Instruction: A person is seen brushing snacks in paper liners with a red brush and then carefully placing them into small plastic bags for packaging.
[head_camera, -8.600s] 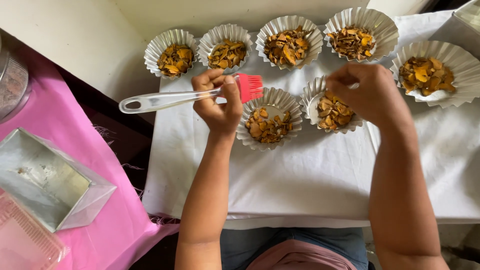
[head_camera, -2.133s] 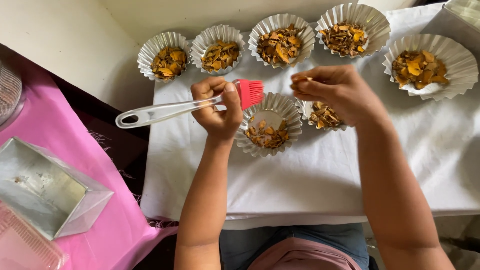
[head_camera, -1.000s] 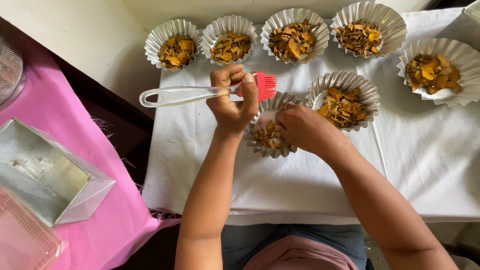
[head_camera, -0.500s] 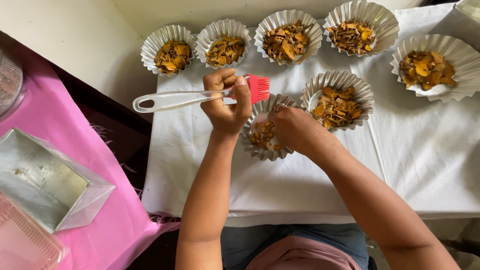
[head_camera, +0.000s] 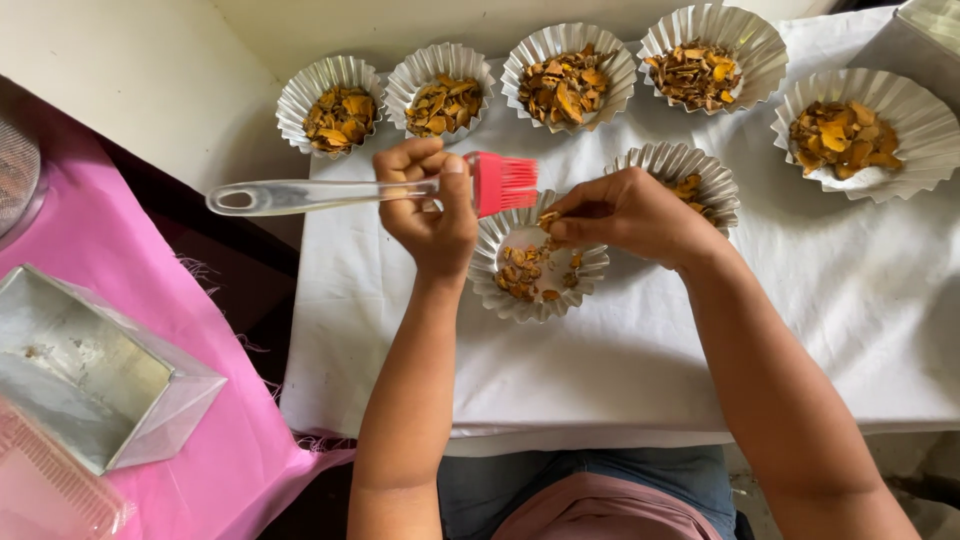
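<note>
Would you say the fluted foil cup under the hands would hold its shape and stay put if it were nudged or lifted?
Probably not firmly. The foil cup looks thin and pleated, so its rim would likely bend under a pinch. It holds only a few dried chips, so it seems light and apt to slide on the white cloth. Its wide, shallow shape makes tipping unlikely.

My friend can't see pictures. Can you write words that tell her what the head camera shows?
A person's left hand holds a red-bristled brush while the right hand pinches orange-brown chips over a fluted foil cup. Six more filled cups sit on a white cloth; a metal tin rests on pink cloth.
</note>
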